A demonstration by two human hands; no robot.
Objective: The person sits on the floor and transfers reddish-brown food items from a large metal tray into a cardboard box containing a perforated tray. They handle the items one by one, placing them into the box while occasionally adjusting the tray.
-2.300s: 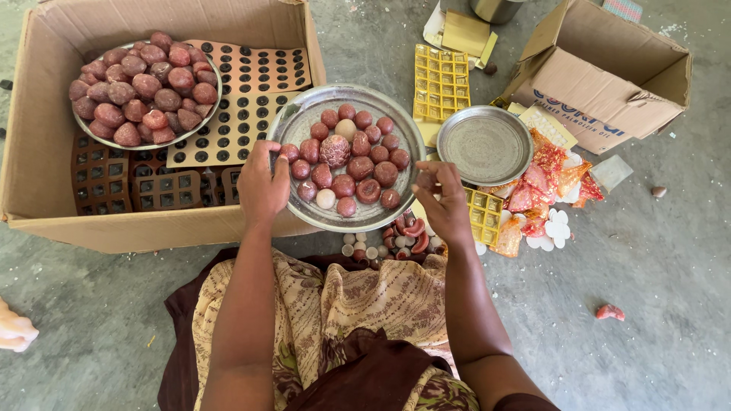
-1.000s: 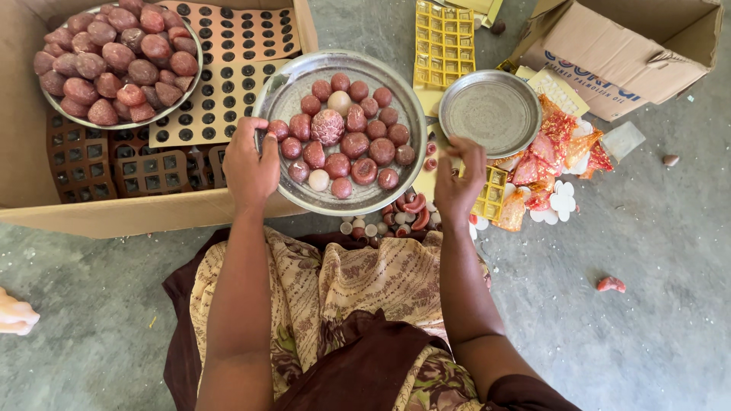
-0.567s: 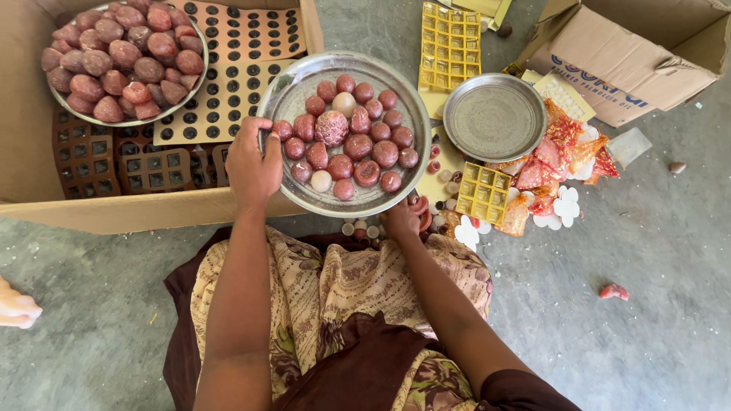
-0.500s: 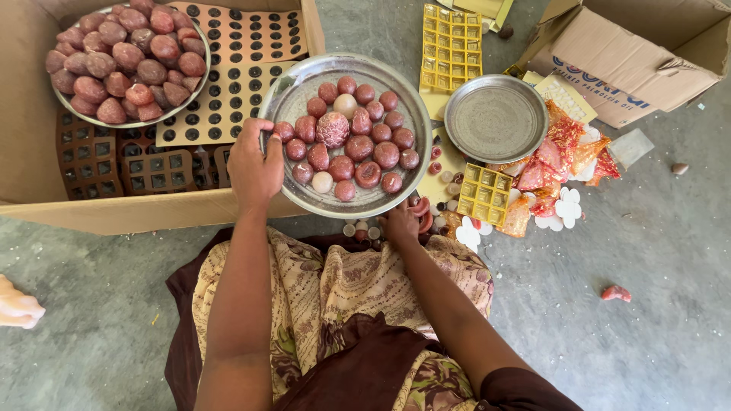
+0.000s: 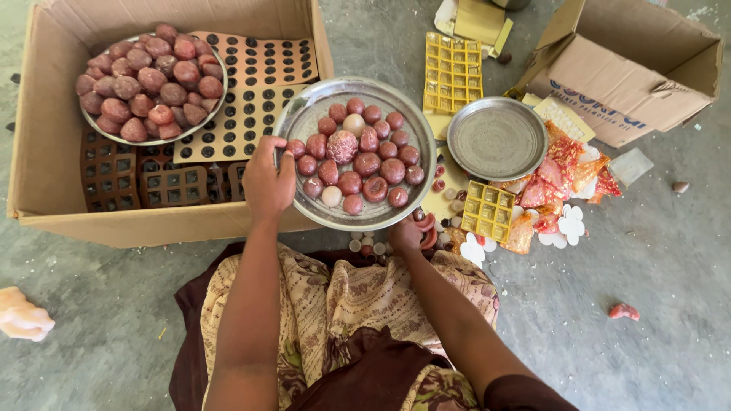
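Observation:
My left hand (image 5: 267,183) grips the left rim of a round metal plate (image 5: 304,114) that carries several reddish-brown balls (image 5: 367,164), one larger speckled ball (image 5: 342,146) and two pale ones. My right hand (image 5: 405,234) is low under the plate's near edge, partly hidden by it, its fingers among small red and white pieces (image 5: 365,246) on the floor. Whether it holds one cannot be made out.
A big open cardboard box (image 5: 46,137) at left holds a bowl of brown lumps (image 5: 148,84) and perforated trays (image 5: 251,84). An empty metal plate (image 5: 496,138), yellow grid moulds (image 5: 452,72), red wrappers (image 5: 556,179) and a second cardboard box (image 5: 632,68) lie to the right.
My right hand moved from beside the empty plate down to the small pieces under the large plate's near edge. My left hand kept its hold on the rim.

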